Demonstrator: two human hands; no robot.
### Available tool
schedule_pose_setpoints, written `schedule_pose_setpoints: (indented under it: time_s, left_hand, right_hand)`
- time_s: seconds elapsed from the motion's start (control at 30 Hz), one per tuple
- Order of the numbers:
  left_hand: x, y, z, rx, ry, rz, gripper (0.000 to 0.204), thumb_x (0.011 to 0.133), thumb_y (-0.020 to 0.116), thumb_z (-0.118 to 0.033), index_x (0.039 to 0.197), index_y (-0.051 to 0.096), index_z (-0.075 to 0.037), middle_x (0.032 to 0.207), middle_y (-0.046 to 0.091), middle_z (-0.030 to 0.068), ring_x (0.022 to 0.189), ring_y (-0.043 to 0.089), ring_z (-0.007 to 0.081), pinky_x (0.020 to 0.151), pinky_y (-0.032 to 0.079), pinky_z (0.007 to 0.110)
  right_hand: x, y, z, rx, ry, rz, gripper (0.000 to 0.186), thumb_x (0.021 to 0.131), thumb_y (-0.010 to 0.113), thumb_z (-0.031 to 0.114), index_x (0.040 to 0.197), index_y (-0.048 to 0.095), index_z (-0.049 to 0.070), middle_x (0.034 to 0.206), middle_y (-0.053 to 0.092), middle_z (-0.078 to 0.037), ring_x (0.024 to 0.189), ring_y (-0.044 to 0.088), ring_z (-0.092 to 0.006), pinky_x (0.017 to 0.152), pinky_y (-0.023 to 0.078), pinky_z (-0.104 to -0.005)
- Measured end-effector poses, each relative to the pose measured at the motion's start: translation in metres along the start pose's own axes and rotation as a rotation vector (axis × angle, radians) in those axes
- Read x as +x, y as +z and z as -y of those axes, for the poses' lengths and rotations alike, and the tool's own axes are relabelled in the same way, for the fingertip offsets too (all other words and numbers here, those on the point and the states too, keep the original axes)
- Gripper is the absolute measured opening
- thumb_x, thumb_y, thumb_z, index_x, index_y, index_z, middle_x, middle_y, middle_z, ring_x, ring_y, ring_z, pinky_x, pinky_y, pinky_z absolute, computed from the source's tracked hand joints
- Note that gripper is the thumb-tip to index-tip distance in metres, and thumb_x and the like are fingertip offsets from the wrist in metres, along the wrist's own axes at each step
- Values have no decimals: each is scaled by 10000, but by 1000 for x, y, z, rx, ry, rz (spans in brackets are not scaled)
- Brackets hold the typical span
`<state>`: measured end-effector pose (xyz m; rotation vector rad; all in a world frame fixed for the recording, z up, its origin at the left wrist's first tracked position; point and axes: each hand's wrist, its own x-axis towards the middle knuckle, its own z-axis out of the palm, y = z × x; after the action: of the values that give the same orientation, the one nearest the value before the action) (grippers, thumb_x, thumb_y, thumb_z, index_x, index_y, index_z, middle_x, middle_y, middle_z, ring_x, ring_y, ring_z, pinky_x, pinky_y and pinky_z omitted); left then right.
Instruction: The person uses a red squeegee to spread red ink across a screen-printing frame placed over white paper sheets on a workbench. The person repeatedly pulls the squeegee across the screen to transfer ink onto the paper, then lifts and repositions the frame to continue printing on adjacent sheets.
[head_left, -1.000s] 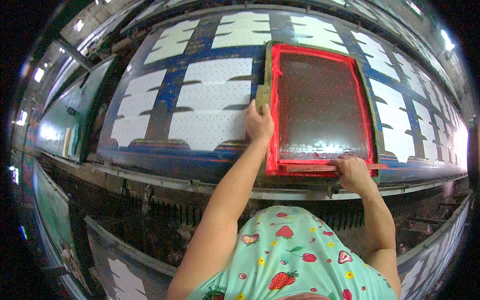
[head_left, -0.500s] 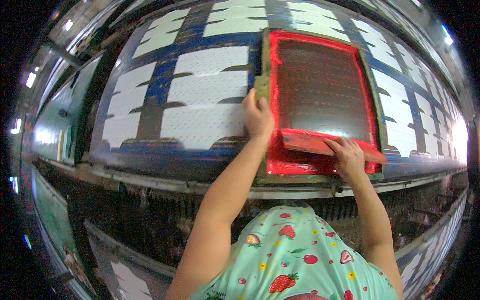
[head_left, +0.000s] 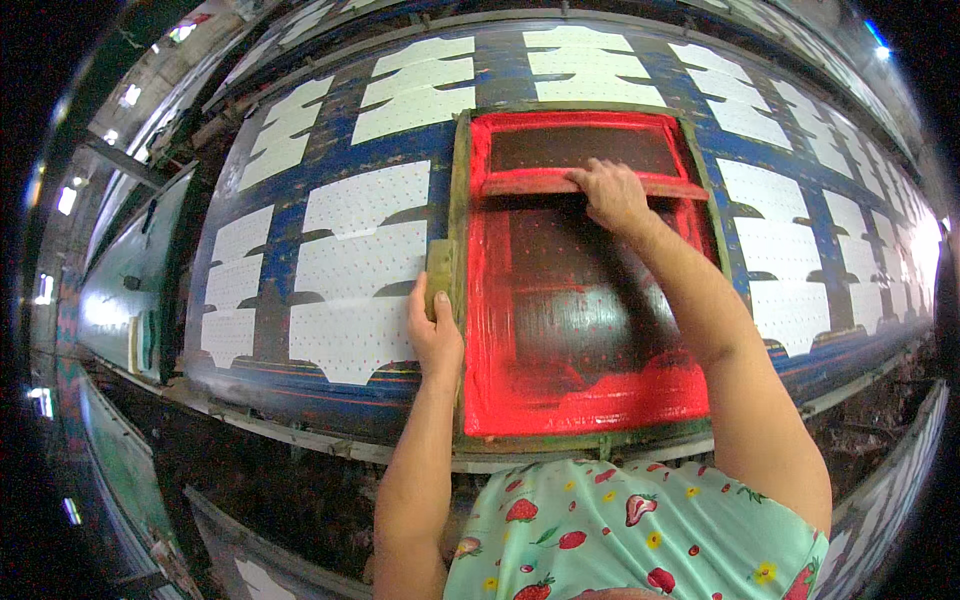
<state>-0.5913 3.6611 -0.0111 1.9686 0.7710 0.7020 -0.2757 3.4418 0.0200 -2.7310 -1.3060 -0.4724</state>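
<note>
Squeegee point(head_left: 590, 185) at the far end of red-inked screen frame point(head_left: 462, 300), toward 12 o'clock, gripped under curled right hand point(head_left: 612, 193). Left hand point(head_left: 433, 335) clamped on frame's 9 o'clock rail. Slackened hold could shift frame, smearing white cut pieces point(head_left: 350, 270) on blue table point(head_left: 280, 375).

The single head view looks steeply down and forward from close above the long printing table point(head_left: 300, 390), fisheye-bent at its rim.
</note>
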Motion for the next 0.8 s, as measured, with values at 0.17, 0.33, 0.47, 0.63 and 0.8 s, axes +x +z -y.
schedule_pose_setpoints:
  time_s: [0.17, 0.33, 0.47, 0.63, 0.8]
  left_hand:
    - [0, 1, -4, -5, -64, 9, 499, 1086, 603, -105, 1566, 565, 28, 1547, 616, 219, 1422, 588, 348, 1222, 437, 450]
    - [-1, 2, -9, -16, -122, 0, 495, 1088, 603, -95, 1571, 571, 10, 1541, 623, 196, 1417, 588, 320, 1219, 434, 433]
    - [-1, 1, -13, 9, -139, 3, 491, 1093, 596, -93, 1573, 572, 7, 1541, 625, 189, 1411, 590, 313, 1220, 433, 424]
    - [0, 1, -13, 11, -143, 7, 481, 1100, 592, -92, 1568, 573, 17, 1541, 629, 187, 1415, 589, 310, 1226, 427, 424]
    - [-1, 1, -10, -10, -115, 7, 473, 1123, 572, -121, 1578, 575, 11, 1566, 617, 176, 1429, 579, 290, 1234, 419, 416]
  right_hand:
    - [76, 27, -41, -2, -28, -76, 304, 979, 638, 148, 1242, 786, 187, 1058, 753, -133, 1003, 777, -343, 855, 624, -501]
    - [131, 32, -71, -21, 45, 108, 282, 983, 615, 152, 1206, 787, 170, 1125, 806, -155, 1055, 797, -373, 858, 652, -521]
    - [140, 44, -83, 55, 41, 22, 263, 980, 619, 158, 1181, 789, 166, 1109, 805, -155, 1076, 788, -375, 896, 641, -535]
    - [151, 45, -92, 27, -29, 111, 264, 910, 702, 157, 1157, 784, 110, 1133, 811, -177, 1096, 789, -380, 932, 643, -529]
    - [160, 17, -90, 39, -19, 333, 293, 890, 704, 178, 1146, 799, 71, 1155, 816, -189, 1093, 793, -389, 953, 646, -509]
